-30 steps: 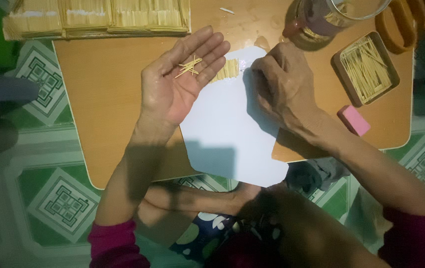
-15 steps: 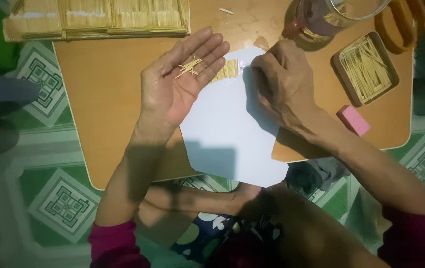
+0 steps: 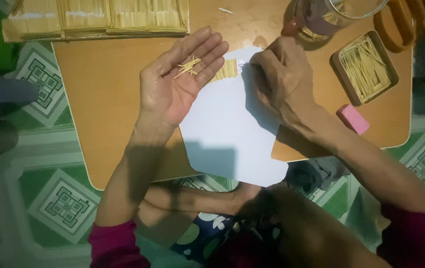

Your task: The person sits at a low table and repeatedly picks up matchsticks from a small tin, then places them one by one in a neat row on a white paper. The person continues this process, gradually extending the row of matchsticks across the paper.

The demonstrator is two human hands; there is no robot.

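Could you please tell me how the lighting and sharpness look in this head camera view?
Head view: dim, light falling mostly on the table, with a glossy glare patch near the glass jar; the left hand casts a dark shadow on the white sheet; the corners and the person's lap go murky; the sticks in the palm look slightly soft.

Both arms are bare to the elbows, with magenta sleeves (image 3: 116, 243) above.

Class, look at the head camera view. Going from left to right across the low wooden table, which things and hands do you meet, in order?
Stacked bundles of sticks → left hand, palm up with loose sticks → row of sticks on the white sheet → right hand → tray of sticks
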